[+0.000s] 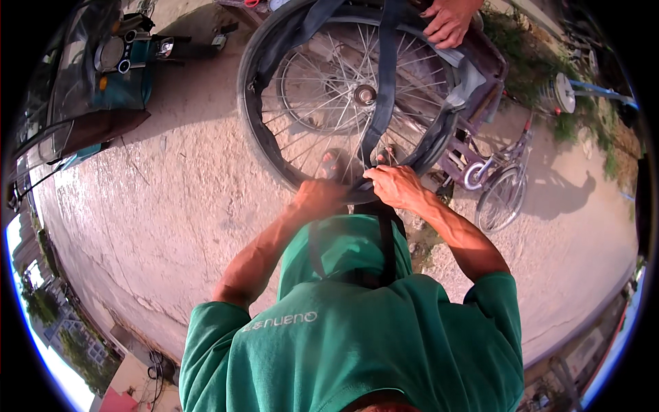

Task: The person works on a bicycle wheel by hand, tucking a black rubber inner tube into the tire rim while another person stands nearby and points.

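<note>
A spoked bicycle wheel (365, 95) with a dark tyre (248, 89) stands in front of me. A flat, limp inner tube (388, 69) hangs across the spokes from the far rim to the near one, with more of its folds inside the tyre. At the near rim, my right hand (397, 185) is closed, its fingertips pinching the tube's edge by the tyre. My left hand (319, 199), smeared by motion, is at the near rim just left of it; its fingers cannot be made out. Another person's hand (449, 22) is by the wheel's far right side.
Behind the wheel is a purple metal frame (491, 75), with a smaller bicycle wheel (502, 200) to the right. A motor vehicle with a teal body (141, 82) stands at the far left. Cracked concrete (171, 178) lies underfoot; my feet (332, 165) are below the wheel.
</note>
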Demonstrator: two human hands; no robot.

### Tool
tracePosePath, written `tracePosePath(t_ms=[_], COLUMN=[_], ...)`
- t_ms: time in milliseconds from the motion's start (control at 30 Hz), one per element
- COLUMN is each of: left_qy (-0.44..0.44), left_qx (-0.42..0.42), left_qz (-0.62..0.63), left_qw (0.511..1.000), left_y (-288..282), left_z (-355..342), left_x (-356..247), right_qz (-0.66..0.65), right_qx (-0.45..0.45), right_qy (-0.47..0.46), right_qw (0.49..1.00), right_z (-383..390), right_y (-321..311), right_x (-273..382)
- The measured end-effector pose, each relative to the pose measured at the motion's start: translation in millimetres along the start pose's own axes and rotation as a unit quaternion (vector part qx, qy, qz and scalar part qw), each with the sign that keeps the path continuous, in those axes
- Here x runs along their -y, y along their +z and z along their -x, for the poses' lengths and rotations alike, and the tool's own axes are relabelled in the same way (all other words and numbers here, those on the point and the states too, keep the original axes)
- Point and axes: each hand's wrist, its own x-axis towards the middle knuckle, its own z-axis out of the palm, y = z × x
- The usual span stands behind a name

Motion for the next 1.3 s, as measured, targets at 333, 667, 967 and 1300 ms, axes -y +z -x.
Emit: tracePosePath(t_ms=[333,667,967,1300], left_qy=[0.045,0.012,0.052,0.062], left_qx=[-0.061,-0.108,-0.100,-0.093], left_qz=[0.016,0.029,0.025,0.041], left_qw=[0.997,0.994,0.993,0.993], left_y=[11,27,18,18], left_z=[1,-2,2,2], left_x=[8,12,14,19], right_qz=[0.091,0.130,0.071,0.011], right_qx=[0.118,-0.058,-0.101,-0.160], right_qy=[-0.052,-0.054,-0.078,-0.073], right_qw=[0.987,0.988,0.989,0.984], right_z=[-36,21,44,11], right_y=[13,-6,-10,1], right_x=[-23,-9,-22,-39])
